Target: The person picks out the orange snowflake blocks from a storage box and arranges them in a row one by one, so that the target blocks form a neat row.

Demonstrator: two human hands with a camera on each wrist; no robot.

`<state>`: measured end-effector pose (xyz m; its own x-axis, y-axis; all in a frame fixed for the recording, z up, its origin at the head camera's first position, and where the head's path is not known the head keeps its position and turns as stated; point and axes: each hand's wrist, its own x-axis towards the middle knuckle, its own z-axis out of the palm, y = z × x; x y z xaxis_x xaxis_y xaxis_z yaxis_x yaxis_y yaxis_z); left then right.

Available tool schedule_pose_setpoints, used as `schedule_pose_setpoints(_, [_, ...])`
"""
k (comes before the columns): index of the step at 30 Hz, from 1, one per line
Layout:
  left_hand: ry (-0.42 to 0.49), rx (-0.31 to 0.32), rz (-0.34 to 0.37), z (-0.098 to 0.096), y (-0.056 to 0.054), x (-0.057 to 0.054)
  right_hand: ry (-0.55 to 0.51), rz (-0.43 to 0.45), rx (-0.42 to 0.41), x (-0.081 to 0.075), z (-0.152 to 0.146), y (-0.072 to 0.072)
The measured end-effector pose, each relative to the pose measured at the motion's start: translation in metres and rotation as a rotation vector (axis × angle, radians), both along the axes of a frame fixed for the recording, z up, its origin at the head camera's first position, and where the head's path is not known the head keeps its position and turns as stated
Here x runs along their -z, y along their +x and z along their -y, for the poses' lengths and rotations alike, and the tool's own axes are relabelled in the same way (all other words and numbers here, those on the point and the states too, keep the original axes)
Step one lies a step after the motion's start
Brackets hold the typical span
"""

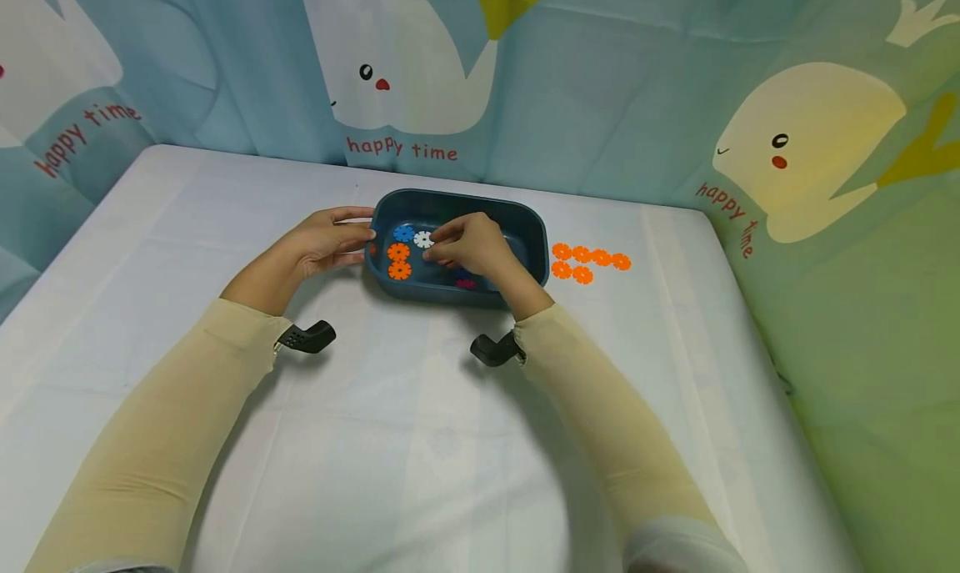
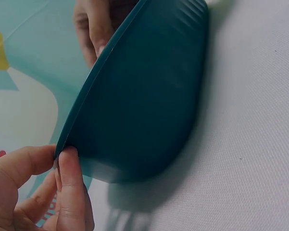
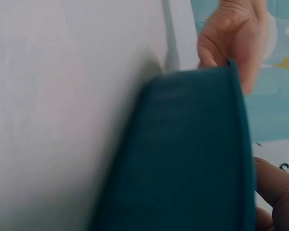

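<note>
A dark teal plastic basin [image 1: 457, 294] stands on the table with several flat, notched snowflake discs inside. On the basin's left are a blue disc [image 1: 403, 233], a white disc [image 1: 423, 239] and two orange discs [image 1: 399, 260]; a dark pink disc [image 1: 465, 283] lies near the front wall. My left hand [image 1: 330, 238] pinches the basin's left rim between thumb and fingers, as the left wrist view [image 2: 69, 187] shows. My right hand [image 1: 474, 243] reaches into the basin, its bent fingertips beside the white disc. Whether a disc is between those fingertips is hidden.
Right of the basin, several orange discs [image 1: 581, 256] lie on the white tablecloth [image 1: 420, 439] in two rows. Behind the table hangs a blue-green curtain [image 1: 585, 98] printed with whales. A black wrist mount [image 1: 307, 337] sticks out from each sleeve.
</note>
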<state>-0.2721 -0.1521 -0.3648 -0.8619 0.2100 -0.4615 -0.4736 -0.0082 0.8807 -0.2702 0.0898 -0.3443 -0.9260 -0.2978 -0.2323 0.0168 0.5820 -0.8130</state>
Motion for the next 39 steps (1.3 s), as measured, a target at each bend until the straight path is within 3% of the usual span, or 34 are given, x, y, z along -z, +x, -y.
schedule_pose_setpoints(13, [0.006, 0.013, -0.002, -0.001, 0.000, 0.002, 0.070, 0.012, -0.048, 0.023, 0.026, -0.005])
schedule_pose_setpoints(22, [-0.004, 0.023, -0.009, -0.001, 0.000, 0.002, 0.150, -0.057, -0.102, 0.034, 0.037, -0.011])
schedule_pose_setpoints(39, [-0.016, 0.020, -0.018, 0.000, 0.001, -0.001, 0.204, -0.144, -0.082, 0.038, 0.045, -0.011])
